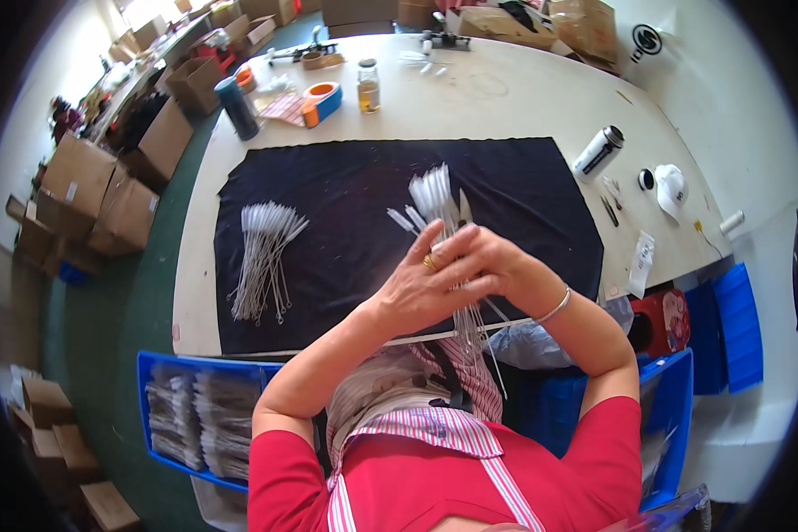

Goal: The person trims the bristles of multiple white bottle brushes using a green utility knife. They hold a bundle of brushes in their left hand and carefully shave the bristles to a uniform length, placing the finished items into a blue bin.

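Observation:
A bundle of wire-handled straw brushes (434, 191) with white bristle heads stands up between my hands, its thin looped wires hanging below over the table's near edge. My left hand (421, 282), with a gold ring, closes on the bundle from the left. From the right, my right hand (495, 257) wraps its fingers round the same wires, partly overlapping the left. A pointed metal tool (465, 208) shows just beyond my fingers; its lower part is hidden. Over on the left, a second fanned pile of straw brushes (262, 257) lies on the dark cloth (355, 204).
A dark bottle (237, 108), orange-blue tape roll (322, 105) and glass jar (369, 86) stand at the back. To the right are a white flask (598, 154) and white cap (671, 190). Blue bins (199, 362) holding packed bundles flank my lap.

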### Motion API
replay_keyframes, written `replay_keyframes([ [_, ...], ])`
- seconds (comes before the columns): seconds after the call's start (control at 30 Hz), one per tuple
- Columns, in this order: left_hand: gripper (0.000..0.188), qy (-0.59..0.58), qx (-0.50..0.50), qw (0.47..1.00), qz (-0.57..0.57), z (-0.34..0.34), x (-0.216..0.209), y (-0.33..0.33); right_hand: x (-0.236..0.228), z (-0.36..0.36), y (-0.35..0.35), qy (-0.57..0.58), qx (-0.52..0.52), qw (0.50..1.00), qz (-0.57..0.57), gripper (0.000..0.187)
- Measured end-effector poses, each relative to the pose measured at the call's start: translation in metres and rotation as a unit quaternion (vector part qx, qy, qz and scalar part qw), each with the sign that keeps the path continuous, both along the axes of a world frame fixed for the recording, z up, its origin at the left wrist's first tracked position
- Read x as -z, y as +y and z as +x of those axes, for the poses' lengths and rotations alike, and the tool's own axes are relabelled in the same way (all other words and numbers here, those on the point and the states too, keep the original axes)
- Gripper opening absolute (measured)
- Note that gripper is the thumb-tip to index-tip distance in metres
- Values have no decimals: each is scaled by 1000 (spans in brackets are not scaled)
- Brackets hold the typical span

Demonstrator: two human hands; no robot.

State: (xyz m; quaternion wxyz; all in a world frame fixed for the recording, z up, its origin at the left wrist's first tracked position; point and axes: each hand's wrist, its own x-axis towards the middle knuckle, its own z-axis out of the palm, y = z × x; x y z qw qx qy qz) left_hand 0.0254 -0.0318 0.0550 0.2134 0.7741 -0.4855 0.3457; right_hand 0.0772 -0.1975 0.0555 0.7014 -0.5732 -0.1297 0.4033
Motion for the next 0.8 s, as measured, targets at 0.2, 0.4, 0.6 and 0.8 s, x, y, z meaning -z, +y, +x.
replay_keyframes([
  [0.2, 15, 60, 91, 988, -107, -16, 4, 27, 3, -33, 28, 205, 103, 973, -3, 39],
  [0.4, 7, 407, -42, 740, -534, 13, 6, 46, 85, 8, -79, -168, 365, 849, -344, 37],
  [0.6, 21, 455, 0, 684, -571, 44, 34, 58, 130, 10, -137, -401, 321, 554, -655, 39],
  [0.8, 27, 497, 1, 714, -492, 46, 36, 46, 12, 18, -17, -638, 369, 613, -286, 51],
])
